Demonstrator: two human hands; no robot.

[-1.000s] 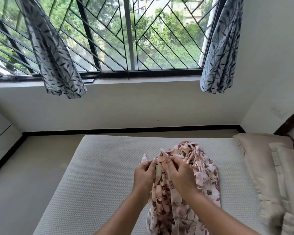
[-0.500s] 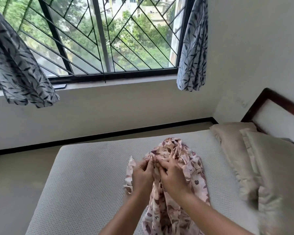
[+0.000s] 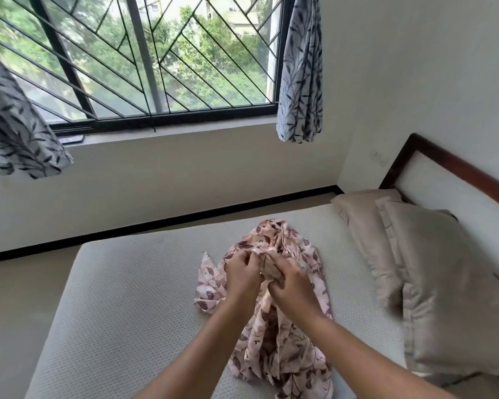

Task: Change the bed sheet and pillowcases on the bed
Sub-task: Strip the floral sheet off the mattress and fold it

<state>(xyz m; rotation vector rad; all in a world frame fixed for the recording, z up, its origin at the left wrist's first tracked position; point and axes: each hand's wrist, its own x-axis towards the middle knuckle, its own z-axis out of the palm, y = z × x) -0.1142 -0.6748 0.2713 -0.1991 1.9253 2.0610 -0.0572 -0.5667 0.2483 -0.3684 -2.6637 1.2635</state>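
On the bare mattress [image 3: 127, 283], left hand [image 3: 242, 279] and right hand [image 3: 293, 289] both grip the floral cloth [image 3: 271, 349].

— where does the pink floral cloth [image 3: 271, 341] lie?
— crumpled in a long heap on the middle of the bare white mattress [image 3: 127, 298], with its upper folds pinched between the left hand [image 3: 242, 276] and the right hand [image 3: 291, 289].
— and the pillows?
— both are beige, at the mattress's right end. the far pillow [image 3: 366, 240] lies flat, and the near pillow [image 3: 450, 283] overlaps it.

Bare mattress [image 3: 133, 289]: floral sheet [image 3: 271, 341], two pillows [image 3: 450, 283].
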